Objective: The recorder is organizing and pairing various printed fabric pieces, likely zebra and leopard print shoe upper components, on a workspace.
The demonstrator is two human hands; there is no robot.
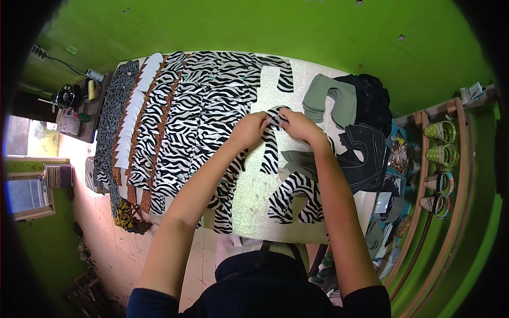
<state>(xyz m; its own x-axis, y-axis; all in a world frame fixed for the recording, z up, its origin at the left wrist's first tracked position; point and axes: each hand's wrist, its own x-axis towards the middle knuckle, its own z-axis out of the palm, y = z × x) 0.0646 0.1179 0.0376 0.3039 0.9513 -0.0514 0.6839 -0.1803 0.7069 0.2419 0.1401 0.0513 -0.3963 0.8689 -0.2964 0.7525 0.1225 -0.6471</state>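
Observation:
Both hands pinch a curved zebra-print fabric piece [270, 153] at its top bend, over the middle of the table. My left hand [250, 130] has thumb and fingers closed on the bend's left side. My right hand [301, 126] grips the same bend just to the right, and part of the piece is hidden behind that arm. Nearer me lies a stack of U-shaped zebra-print pieces [286, 193], partly covered by my right forearm. Overlapping rows of zebra-print pieces [217, 100] spread to the left of my hands.
Grey-green U-shaped pieces [319, 98] and black cut pieces [363, 164] lie on the pale table [249, 206] at right. White pieces [135, 114] form a row at left. A wooden rack [461, 206] holds patterned footwear [440, 153]. A sewing machine [66, 98] stands far left.

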